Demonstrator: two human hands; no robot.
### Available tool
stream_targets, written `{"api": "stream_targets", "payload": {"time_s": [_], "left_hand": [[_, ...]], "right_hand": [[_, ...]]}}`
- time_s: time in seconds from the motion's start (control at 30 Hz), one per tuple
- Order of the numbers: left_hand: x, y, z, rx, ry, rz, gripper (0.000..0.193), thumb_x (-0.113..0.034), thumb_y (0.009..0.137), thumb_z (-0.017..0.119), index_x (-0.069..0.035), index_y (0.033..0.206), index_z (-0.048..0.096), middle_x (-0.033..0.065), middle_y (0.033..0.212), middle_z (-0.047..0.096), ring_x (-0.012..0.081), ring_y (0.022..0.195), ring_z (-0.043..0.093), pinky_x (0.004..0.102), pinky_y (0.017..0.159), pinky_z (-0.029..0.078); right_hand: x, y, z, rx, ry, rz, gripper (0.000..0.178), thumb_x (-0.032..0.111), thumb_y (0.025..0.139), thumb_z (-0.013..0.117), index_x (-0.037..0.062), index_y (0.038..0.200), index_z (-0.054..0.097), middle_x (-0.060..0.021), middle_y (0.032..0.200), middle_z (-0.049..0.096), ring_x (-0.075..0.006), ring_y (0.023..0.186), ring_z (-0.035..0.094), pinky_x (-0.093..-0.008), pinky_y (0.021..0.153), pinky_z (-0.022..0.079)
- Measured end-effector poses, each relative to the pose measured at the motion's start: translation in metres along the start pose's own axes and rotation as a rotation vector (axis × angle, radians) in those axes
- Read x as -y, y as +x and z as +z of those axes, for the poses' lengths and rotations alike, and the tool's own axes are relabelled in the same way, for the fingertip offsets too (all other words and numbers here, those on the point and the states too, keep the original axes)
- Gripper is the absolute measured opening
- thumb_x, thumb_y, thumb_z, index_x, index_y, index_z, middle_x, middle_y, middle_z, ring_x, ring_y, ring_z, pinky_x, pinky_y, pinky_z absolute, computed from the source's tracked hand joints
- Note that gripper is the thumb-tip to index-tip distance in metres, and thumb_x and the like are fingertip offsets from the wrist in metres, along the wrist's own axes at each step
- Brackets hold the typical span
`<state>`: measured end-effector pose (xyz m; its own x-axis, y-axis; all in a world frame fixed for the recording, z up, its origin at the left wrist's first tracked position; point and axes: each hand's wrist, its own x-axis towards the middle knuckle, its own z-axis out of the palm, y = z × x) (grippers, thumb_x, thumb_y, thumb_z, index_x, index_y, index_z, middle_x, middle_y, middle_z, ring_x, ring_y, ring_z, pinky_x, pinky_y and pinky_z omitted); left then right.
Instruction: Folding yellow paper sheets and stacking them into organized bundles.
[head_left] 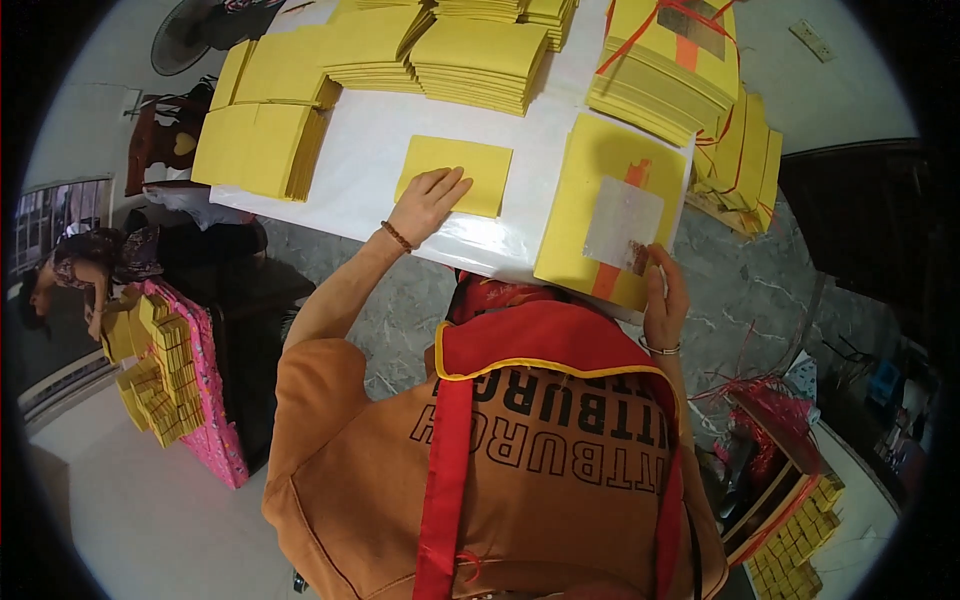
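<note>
My left hand [432,203] lies flat on a folded yellow paper [478,172] in the middle of the white-covered table [365,165], fingers stretched out and pressing on its near edge. A bead bracelet circles that wrist. To the right, a stack of yellow paper sheets [572,215] sits by the table's edge, its top sheet bearing an orange stripe and a silvery square [618,222]. At the near right corner of this stack is my right hand [667,300], fingertips touching the paper's edge, thumb and fingers slightly apart.
Folded yellow paper piles [250,150] line the table's left and far sides. Tied yellow bundles [668,60] stand at the far right. Left, another person [95,265] works at a pink-covered table [215,400] with yellow bundles. Red strings [765,420] hang at lower right.
</note>
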<state>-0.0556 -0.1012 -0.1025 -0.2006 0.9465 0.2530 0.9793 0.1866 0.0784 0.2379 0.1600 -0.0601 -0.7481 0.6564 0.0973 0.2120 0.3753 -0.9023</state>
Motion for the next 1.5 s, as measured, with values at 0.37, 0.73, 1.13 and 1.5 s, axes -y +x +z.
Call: {"api": "stream_targets", "payload": {"time_s": [0.37, 0.73, 1.13, 1.5], "left_hand": [[-0.011, -0.005, 0.01, 0.086, -0.089, -0.136, 0.049, -0.03, 0.084, 0.057, -0.006, 0.125, 0.045, 0.0134, 0.128, 0.043, 0.0317, 0.117, 0.039, 0.0424, 0.096, 0.033], [-0.073, 0.061, -0.041, -0.053, -0.297, 0.077, 0.031, -0.004, 0.071, 0.058, -0.002, 0.102, 0.058, 0.0135, 0.103, 0.058, 0.0309, 0.094, 0.054, 0.0394, 0.081, 0.042], [-0.135, 0.099, -0.038, 0.106, -0.629, 0.308, 0.019, -0.013, 0.076, 0.066, -0.004, 0.092, 0.062, 0.0093, 0.092, 0.058, 0.0261, 0.085, 0.054, 0.0339, 0.073, 0.045], [-0.129, 0.109, -0.032, 0.238, -0.879, 0.102, 0.009, -0.009, 0.08, 0.059, 0.0, 0.081, 0.062, 0.0119, 0.075, 0.06, 0.0275, 0.071, 0.057, 0.0346, 0.062, 0.046]], "right_hand": [[0.003, 0.005, -0.006, -0.05, -0.267, -0.224, 0.022, 0.006, 0.082, 0.059, 0.0062, 0.104, 0.063, -0.0117, 0.107, 0.063, -0.0263, 0.105, 0.057, -0.0359, 0.088, 0.04], [-0.006, 0.019, -0.006, 0.122, -0.374, -0.391, 0.016, 0.01, 0.078, 0.064, 0.0103, 0.094, 0.064, -0.0034, 0.103, 0.063, -0.0221, 0.108, 0.056, -0.0353, 0.085, 0.041], [-0.026, 0.014, -0.008, 0.172, 0.098, -0.147, 0.019, 0.016, 0.088, 0.052, 0.0031, 0.083, 0.066, -0.0091, 0.106, 0.062, -0.026, 0.115, 0.05, -0.0348, 0.095, 0.039], [-0.027, 0.012, -0.008, 0.173, 0.271, -0.077, 0.039, 0.022, 0.095, 0.037, -0.0016, 0.081, 0.066, -0.0125, 0.105, 0.061, -0.0279, 0.119, 0.045, -0.0354, 0.099, 0.034]]}}
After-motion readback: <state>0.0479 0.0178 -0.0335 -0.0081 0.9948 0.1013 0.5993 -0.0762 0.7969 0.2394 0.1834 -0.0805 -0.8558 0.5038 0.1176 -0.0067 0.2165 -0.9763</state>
